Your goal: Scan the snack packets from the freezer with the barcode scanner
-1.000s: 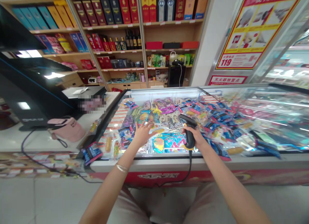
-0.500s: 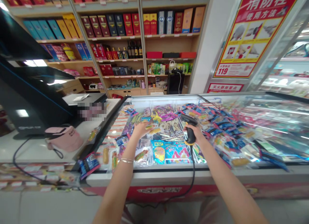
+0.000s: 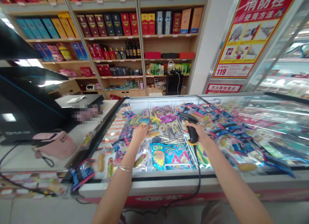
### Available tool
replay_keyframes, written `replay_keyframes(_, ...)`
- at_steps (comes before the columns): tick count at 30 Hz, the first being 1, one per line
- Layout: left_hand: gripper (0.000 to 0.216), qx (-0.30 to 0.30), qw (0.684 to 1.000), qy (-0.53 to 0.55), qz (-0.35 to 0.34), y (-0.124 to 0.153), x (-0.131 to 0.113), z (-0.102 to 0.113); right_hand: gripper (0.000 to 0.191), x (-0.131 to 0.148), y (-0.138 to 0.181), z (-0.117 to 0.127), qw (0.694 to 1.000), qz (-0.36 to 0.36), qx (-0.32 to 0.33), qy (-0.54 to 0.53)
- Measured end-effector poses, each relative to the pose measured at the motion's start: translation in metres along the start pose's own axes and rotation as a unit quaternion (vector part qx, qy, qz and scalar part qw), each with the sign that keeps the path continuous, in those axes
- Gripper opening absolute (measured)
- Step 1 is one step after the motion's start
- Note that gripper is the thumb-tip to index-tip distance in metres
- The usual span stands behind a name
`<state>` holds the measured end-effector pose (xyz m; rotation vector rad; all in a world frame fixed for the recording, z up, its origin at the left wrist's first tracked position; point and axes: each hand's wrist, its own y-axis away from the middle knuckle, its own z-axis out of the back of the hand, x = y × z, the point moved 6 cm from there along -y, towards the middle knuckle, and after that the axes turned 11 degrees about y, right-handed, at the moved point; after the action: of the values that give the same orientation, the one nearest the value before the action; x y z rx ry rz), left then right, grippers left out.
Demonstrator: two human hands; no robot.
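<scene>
My left hand (image 3: 140, 133) reaches into the open chest freezer (image 3: 169, 182), its fingers curled down among the colourful snack packets (image 3: 169, 153), beside a yellowish packet (image 3: 154, 134). What the fingers grip is hidden. My right hand (image 3: 199, 134) is wrapped round the handle of a black barcode scanner (image 3: 190, 127) with a yellow base, held above the packets with its head pointing left. The scanner's black cable (image 3: 198, 182) hangs over the freezer's front edge.
A pink cap (image 3: 56, 145) and a black monitor (image 3: 26, 101) sit on the white counter (image 3: 24, 159) to the left. A blue packet (image 3: 82, 174) lies at the counter's corner. A glass lid (image 3: 270, 121) covers the freezer's right part. Shelves of boxes (image 3: 125, 24) stand behind.
My left hand has moved farther into the freezer and its spread fingers have curled down. The right hand has carried the scanner slightly forward. The view has shifted closer.
</scene>
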<state>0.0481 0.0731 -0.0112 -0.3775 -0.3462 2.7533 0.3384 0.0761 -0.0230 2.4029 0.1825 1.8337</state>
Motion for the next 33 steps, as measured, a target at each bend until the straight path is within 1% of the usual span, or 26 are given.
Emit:
replay_keyframes(4, 0.033, -0.023, 0.999, 0.014, 0.021, -0.001, 0.001, -0.002, 0.017, 0.004, 0.003, -0.043, 0.997, 0.018, 0.067, 0.019)
replay_keyframes(7, 0.03, -0.031, 0.999, 0.022, 0.025, -0.001, 0.001, -0.007, 0.02, -0.009, 0.006, -0.066, 0.994, 0.018, 0.104, 0.029)
replay_keyframes(10, 0.03, -0.051, 0.996, 0.058, 0.048, -0.003, 0.006, -0.01, 0.02, -0.023, 0.014, -0.075, 0.992, 0.003, 0.115, 0.054)
replay_keyframes(12, 0.03, -0.086, 0.985, 0.124, 0.077, -0.004, 0.013, -0.01, 0.019, -0.026, 0.02, -0.077, 0.991, 0.007, 0.114, 0.067)
replay_keyframes(13, 0.03, -0.111, 0.975, 0.169, 0.089, -0.005, 0.017, -0.009, 0.019, -0.025, 0.022, -0.078, 0.991, 0.013, 0.113, 0.074)
replay_keyframes(15, 0.029, -0.171, 0.944, 0.264, 0.102, -0.004, 0.025, -0.005, 0.02, -0.023, 0.026, -0.077, 0.99, 0.029, 0.108, 0.085)
replay_keyframes(17, 0.029, -0.224, 0.901, 0.354, 0.11, -0.002, 0.032, -0.003, 0.021, -0.019, 0.028, -0.077, 0.988, 0.055, 0.101, 0.101)
replay_keyframes(18, 0.03, -0.239, 0.88, 0.394, 0.116, -0.001, 0.034, -0.004, 0.021, -0.018, 0.029, -0.078, 0.986, 0.069, 0.099, 0.111)
replay_keyframes(20, 0.035, -0.248, 0.835, 0.473, 0.133, 0.0, 0.037, -0.009, 0.021, -0.015, 0.032, -0.08, 0.981, 0.099, 0.102, 0.133)
replay_keyframes(23, 0.043, -0.228, 0.766, 0.58, 0.159, 0.001, 0.035, -0.017, 0.021, -0.01, 0.039, -0.086, 0.972, 0.125, 0.121, 0.157)
replay_keyframes(25, 0.047, -0.221, 0.734, 0.622, 0.161, 0.001, 0.032, -0.018, 0.02, -0.008, 0.043, -0.089, 0.971, 0.12, 0.131, 0.16)
replay_keyframes(26, 0.048, -0.22, 0.728, 0.63, 0.157, 0.002, 0.03, -0.016, 0.02, -0.008, 0.045, -0.09, 0.971, 0.112, 0.134, 0.161)
replay_keyframes(27, 0.047, -0.222, 0.731, 0.627, 0.152, 0.002, 0.029, -0.014, 0.02, -0.008, 0.047, -0.091, 0.972, 0.105, 0.133, 0.161)
replay_keyframes(28, 0.046, -0.225, 0.744, 0.612, 0.147, 0.003, 0.027, -0.011, 0.02, -0.008, 0.048, -0.091, 0.973, 0.1, 0.131, 0.16)
replay_keyframes(29, 0.045, -0.227, 0.767, 0.583, 0.139, 0.004, 0.025, -0.007, 0.02, -0.008, 0.048, -0.091, 0.974, 0.096, 0.128, 0.16)
replay_keyframes(31, 0.043, -0.233, 0.832, 0.492, 0.11, 0.007, 0.017, 0.003, 0.02, -0.007, 0.05, -0.091, 0.975, 0.095, 0.124, 0.158)
replay_keyframes(33, 0.043, -0.237, 0.892, 0.378, 0.071, 0.01, 0.006, 0.013, 0.02, -0.007, 0.05, -0.091, 0.976, 0.094, 0.123, 0.156)
